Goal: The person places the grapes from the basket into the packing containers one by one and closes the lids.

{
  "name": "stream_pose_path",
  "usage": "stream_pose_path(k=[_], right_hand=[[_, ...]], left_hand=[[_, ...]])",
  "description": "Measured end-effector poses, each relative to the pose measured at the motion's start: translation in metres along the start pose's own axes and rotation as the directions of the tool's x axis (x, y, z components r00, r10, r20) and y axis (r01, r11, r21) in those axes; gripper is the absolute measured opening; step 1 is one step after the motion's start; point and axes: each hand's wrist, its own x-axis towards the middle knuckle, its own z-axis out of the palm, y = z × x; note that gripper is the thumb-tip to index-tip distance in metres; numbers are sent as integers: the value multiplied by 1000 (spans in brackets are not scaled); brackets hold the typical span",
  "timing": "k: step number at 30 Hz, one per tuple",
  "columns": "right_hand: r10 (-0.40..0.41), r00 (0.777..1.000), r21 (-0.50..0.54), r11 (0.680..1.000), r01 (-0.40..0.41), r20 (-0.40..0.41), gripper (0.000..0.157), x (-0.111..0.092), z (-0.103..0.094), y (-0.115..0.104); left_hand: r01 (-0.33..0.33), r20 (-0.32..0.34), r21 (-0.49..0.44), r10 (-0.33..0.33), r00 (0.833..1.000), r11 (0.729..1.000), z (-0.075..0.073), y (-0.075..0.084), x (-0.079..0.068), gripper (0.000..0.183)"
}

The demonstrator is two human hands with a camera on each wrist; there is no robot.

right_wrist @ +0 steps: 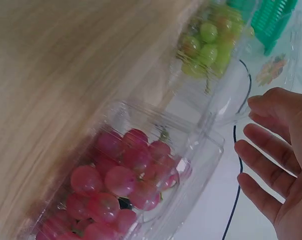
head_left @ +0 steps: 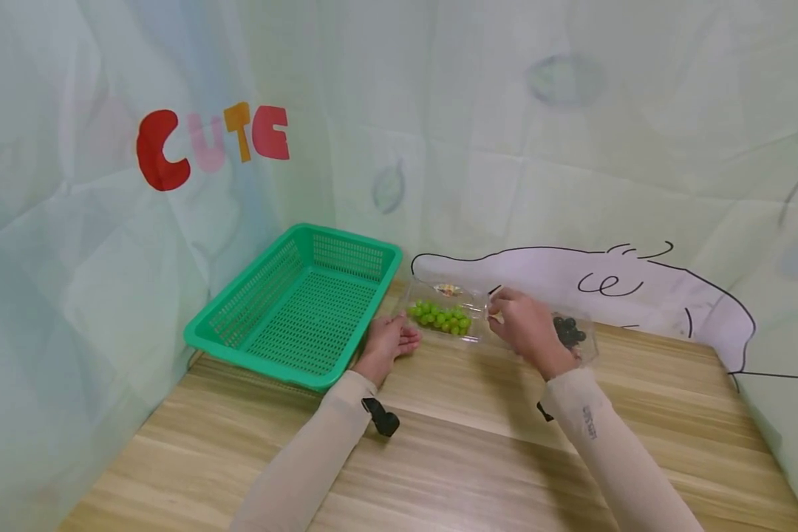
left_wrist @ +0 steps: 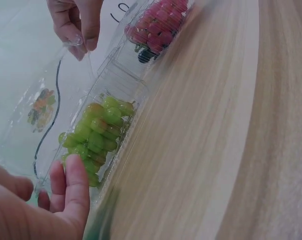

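Green grapes [head_left: 439,318] lie in a clear plastic box [left_wrist: 123,72] whose raised lid [left_wrist: 20,117] bears a fruit sticker. My right hand [head_left: 525,325] pinches the lid's near corner between thumb and fingertips, seen best in the left wrist view. At the box's other end is my left hand [head_left: 384,343], its fingers fairly straight against the end and the thumb apart from them, by the lid's edge. Red grapes [right_wrist: 120,180] fill another clear box [right_wrist: 211,145] to the right. In the head view my right hand hides them, and dark grapes [head_left: 568,330] show beside it.
A green plastic basket [head_left: 282,377] stands on the left of the wooden table [head_left: 452,458], close to my left hand. Behind the boxes hangs a pale cloth wall [head_left: 439,148] with a line drawing, and "CUTE" letters [head_left: 162,151] are on it at left.
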Motion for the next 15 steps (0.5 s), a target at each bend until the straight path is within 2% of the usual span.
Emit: stream_pose_path(k=[6, 9, 15], right_hand=[[-63, 992, -67, 996, 56, -111, 3, -6, 11, -5], [-84, 983, -99, 993, 69, -161, 4, -9, 16, -8], [-115, 978, -176, 981, 84, -176, 12, -12, 20, -12]], left_hand=[[42, -9, -8, -42, 999, 999, 1, 2, -2, 49], [47, -7, -14, -47, 999, 999, 1, 4, -3, 56], [52, -9, -25, -52, 999, 998, 1, 6, -3, 61]])
